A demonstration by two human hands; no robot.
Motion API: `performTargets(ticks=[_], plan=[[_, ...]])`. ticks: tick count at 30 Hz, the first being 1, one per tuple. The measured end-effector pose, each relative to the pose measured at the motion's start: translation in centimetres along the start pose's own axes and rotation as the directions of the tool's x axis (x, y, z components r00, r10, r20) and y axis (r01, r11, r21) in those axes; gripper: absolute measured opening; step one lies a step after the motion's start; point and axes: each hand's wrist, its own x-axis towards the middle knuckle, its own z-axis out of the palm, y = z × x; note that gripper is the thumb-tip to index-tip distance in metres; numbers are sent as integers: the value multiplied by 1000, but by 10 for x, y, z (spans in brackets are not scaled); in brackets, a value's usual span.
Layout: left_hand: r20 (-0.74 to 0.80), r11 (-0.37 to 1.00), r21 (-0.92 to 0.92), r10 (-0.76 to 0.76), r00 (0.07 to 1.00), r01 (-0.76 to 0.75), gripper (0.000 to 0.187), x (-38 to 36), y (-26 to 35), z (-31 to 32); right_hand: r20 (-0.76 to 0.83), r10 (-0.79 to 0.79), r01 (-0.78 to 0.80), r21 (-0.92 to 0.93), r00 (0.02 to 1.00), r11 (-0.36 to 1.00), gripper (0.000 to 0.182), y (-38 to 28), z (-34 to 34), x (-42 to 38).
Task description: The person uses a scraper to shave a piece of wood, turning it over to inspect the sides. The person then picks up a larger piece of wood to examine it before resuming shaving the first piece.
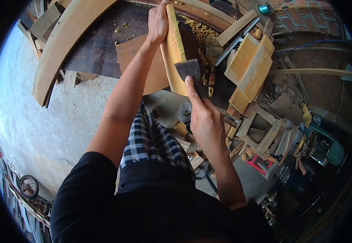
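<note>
My left hand (158, 23) grips the far end of a long yellowish wooden board (174, 50), which stands tilted on the dark workbench. In my right hand (206, 119) is a putty knife (188, 69) with a broad dark blade. My index finger lies stretched along the blade, and the blade's edge is at the board's near part, touching or very close to it. The handle is mostly hidden inside my fist. Just right of the blade lies a brush or tool with a dark and yellow handle (211, 83). A flat brown wooden panel (137, 56) lies left of the board.
Wood shavings (200, 32) are scattered over the dark bench top (97, 48). Stacked yellow boards (249, 67) and a metal ruler (228, 50) lie to the right. A curved plank (64, 44) juts out at left. Scrap wood (265, 129) and a red tool (259, 164) clutter the lower right floor.
</note>
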Motion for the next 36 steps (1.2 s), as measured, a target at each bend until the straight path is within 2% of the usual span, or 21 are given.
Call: performTargets(ticks=[5,7,9,11,13,17,19,21,23,25,26,27,29,31,33,34,36], plan=[[26,999,-23,41,999,-41,51,6,-4,-3,50,97,-100,61,994,993,70,-6,-2,-7],[21,1000,-9,25,999,-25,50,3,-5,-3,-2,23,-23,46,1000,999,73,-3,-2,-17],[21,1000,-9,11,1000,-11,50,0,-4,-2,8,31,-31,63,999,998,75,2,1,-6],[27,1000,3,21,999,-21,50,2,2,-2,-48,-32,35,69,998,997,76,3,4,9],[8,996,14,84,996,-84,51,2,2,0,-8,1,0,51,1000,999,76,2,2,-4],[24,999,9,31,999,-31,51,4,-8,-5,25,17,-20,109,1000,994,73,2,-3,-8],[25,1000,-21,18,1000,-17,51,-2,-5,-2,-33,-51,54,100,998,994,76,4,-1,8],[-1,985,110,136,991,-135,54,0,-2,0,-20,-45,46,91,999,995,76,3,-2,-1],[0,989,89,118,993,-118,54,-2,5,4,55,35,-39,74,998,997,73,3,-5,-20],[14,995,58,86,996,-87,54,-6,7,5,71,39,-43,56,997,998,73,3,-5,-13],[10,976,94,195,981,-195,54,0,-3,2,8,-19,19,69,1000,997,75,5,-2,0],[10,976,95,195,981,-195,54,-5,-5,2,-59,-79,84,81,995,993,77,6,1,9],[-6,986,84,147,989,-146,53,-1,-2,2,-92,-95,100,59,991,993,79,5,3,8],[-12,987,77,141,990,-140,53,-2,0,4,32,10,-11,34,999,999,78,0,-3,-18],[-17,988,101,117,993,-115,53,-2,0,3,45,12,-14,25,999,1000,78,-1,-7,-21],[-21,998,54,45,999,-44,54,-4,3,7,60,11,-12,14,998,1000,78,0,-8,-19],[-2,996,58,70,998,-70,54,-5,7,4,72,4,-5,7,997,1000,78,2,-8,-18]])
